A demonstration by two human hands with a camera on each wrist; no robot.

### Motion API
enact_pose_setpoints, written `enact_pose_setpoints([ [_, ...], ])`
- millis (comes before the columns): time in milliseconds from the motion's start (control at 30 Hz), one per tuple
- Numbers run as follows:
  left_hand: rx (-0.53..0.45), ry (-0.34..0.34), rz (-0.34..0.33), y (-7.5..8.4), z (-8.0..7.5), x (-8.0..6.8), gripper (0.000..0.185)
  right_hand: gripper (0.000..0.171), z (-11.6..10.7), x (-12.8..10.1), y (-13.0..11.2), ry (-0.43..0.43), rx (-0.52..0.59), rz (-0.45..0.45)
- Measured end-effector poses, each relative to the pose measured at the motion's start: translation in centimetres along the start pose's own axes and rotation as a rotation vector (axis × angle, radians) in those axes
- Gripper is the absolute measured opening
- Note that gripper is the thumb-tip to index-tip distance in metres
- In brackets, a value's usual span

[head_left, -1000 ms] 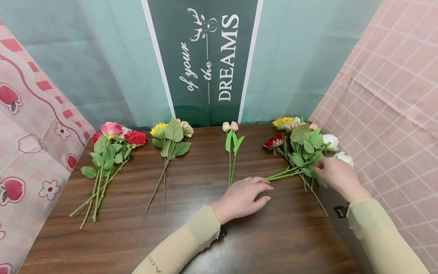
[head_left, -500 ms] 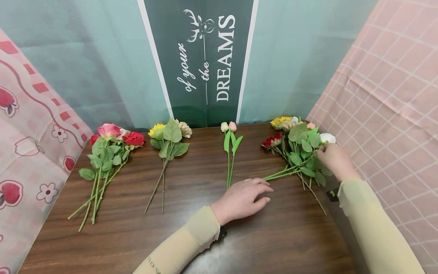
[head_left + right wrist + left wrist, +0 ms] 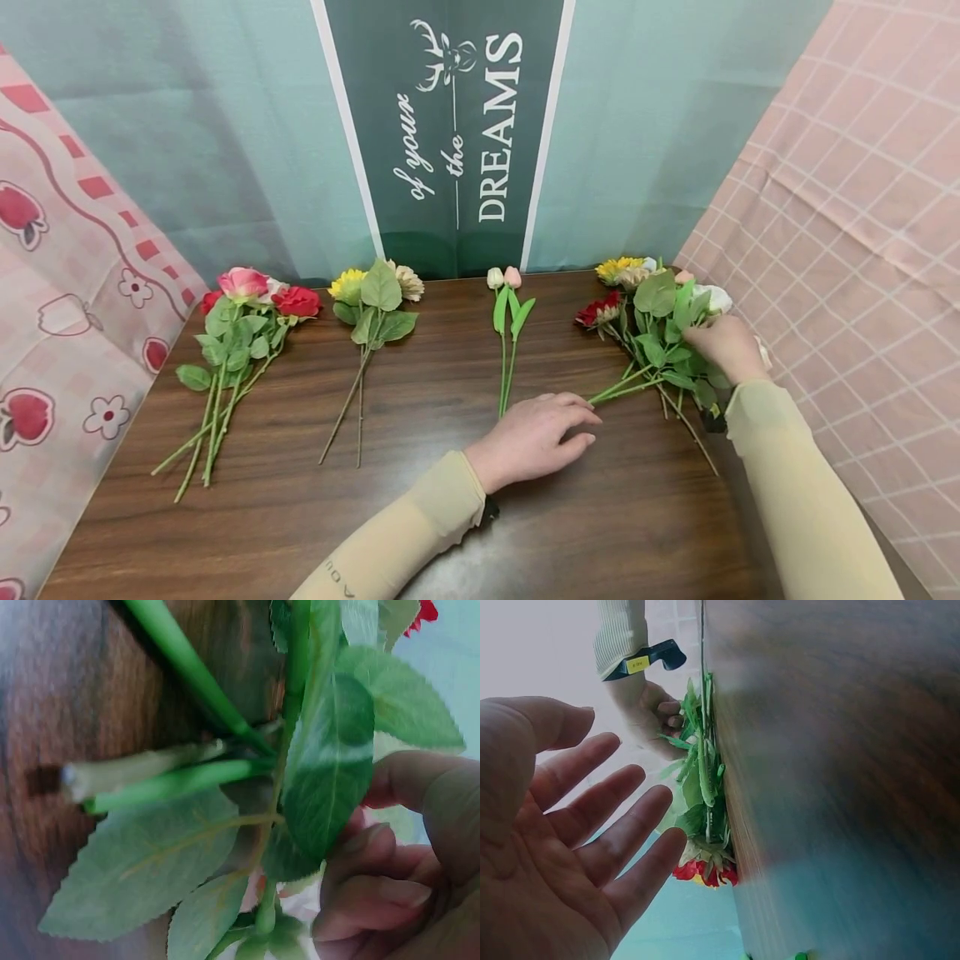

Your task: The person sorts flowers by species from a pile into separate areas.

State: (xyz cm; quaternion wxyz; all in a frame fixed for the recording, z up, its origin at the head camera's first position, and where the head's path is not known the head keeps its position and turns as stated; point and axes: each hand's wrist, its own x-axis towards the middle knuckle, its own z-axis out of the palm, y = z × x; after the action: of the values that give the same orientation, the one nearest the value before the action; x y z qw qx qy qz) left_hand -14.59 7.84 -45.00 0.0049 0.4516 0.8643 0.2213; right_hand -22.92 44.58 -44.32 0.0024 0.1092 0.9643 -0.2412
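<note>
Flower pile [image 3: 652,333] at table's [image 3: 420,517] right end: right hand [image 3: 720,346] fingers curl around its stems and leaves. Left hand [image 3: 536,433] rests flat, fingers relaxed, holding nothing. Backdrop banner [image 3: 450,125] reads "of your the DREAMS".

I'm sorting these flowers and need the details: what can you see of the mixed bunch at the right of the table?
The mixed bunch lies flat at the right rear of the wooden table: artificial-looking stems with red, yellow, white and pink blooms and broad green leaves, heads toward the backdrop. The right hand grips a leafy stem within it; the left hand rests by the stem ends.
</note>
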Motion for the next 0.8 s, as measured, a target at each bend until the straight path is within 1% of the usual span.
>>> enact_pose_setpoints([
  [33,-0.008,0.007,-0.005,0.0,0.0,0.0,0.031,0.039,0.0,0.0,-0.1,0.022,0.006,-0.002],
  [167,-0.037,0.050,-0.036,-0.2,-0.1,0.1,0.028,0.031,-0.1,-0.1,-1.0,0.164,0.042,-0.046],
  [267,-0.061,0.097,-0.064,-0.5,-0.3,0.1,0.026,0.029,-0.5,-0.5,-2.5,0.265,0.096,-0.066],
  [333,-0.077,0.132,-0.082,-0.6,-0.5,0.1,0.025,0.030,-0.7,-0.8,-3.8,0.306,0.155,-0.074],
  [400,-0.099,0.168,-0.103,-0.8,-0.9,0.1,0.024,0.029,-0.9,-1.2,-5.5,0.330,0.238,-0.083],
  [500,-0.153,0.216,-0.152,-1.2,-1.5,0.0,0.023,0.028,-0.8,-1.8,-8.2,0.338,0.349,-0.119],
  [600,-0.215,0.257,-0.226,-1.6,-2.1,-0.1,0.023,0.029,-0.4,-2.3,-11.1,0.316,0.439,-0.185],
  [733,-0.280,0.268,-0.331,-2.6,-2.4,-0.1,0.030,0.032,0.6,-3.0,-15.3,0.267,0.536,-0.295],
  [800,-0.309,0.265,-0.367,-3.1,-2.5,0.0,0.033,0.032,1.3,-3.2,-17.2,0.248,0.568,-0.339],
])
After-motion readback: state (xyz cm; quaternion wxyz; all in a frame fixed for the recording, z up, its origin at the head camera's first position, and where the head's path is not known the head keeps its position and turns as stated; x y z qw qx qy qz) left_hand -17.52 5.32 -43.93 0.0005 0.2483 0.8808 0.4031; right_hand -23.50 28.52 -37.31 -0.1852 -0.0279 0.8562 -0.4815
